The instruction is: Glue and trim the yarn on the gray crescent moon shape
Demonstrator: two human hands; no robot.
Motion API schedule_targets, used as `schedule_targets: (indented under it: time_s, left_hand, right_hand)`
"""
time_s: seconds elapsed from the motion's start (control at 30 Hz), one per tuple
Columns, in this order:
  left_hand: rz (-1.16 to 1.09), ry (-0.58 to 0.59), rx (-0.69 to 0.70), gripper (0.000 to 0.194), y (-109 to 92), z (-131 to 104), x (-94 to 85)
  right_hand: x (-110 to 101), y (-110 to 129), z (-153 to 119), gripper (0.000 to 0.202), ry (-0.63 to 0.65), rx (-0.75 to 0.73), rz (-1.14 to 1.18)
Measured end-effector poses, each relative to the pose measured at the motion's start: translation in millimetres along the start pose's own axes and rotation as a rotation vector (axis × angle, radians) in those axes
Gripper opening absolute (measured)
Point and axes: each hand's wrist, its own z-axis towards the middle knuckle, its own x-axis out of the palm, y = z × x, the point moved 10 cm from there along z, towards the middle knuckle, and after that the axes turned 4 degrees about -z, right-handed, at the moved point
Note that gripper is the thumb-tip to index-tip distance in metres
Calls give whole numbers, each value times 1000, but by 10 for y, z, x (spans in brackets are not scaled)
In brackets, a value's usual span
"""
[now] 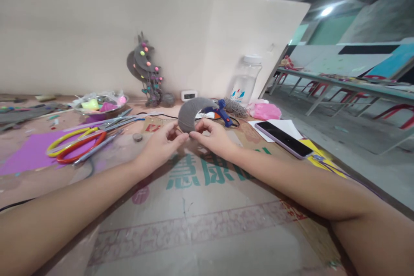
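A grey crescent point(187, 116), wrapped in what looks like yarn, is held upright between both hands above a printed cardboard sheet point(200, 207). My left hand point(166, 140) pinches its lower left edge, fingers curled behind it. At the lower right edge, my right hand point(211, 136) grips it too, and the two thumb tips nearly meet. Just behind the crescent lies a blue glue gun point(223, 113), partly hidden by it. A finished-looking grey moon ornament point(144, 62) with coloured balls hangs against the back panel.
Scissors with yellow point(56, 142) and red handles point(80, 147) lie left, near a bowl point(100, 105) and purple sheet point(29, 151). Behind are a small clock point(189, 95), a bottle point(244, 79) and grey yarn point(236, 107). A phone point(283, 139) and pink material point(264, 110) lie right.
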Motion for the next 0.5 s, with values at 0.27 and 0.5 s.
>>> schedule_targets:
  time_s: [0.27, 0.5]
  left_hand:
    - [56, -35, 32, 19, -116, -22, -62]
    - [35, -61, 38, 13, -80, -7, -84]
  right_hand:
    - [47, 89, -11, 27, 112, -62, 129]
    - [361, -37, -97, 35, 428, 113, 310]
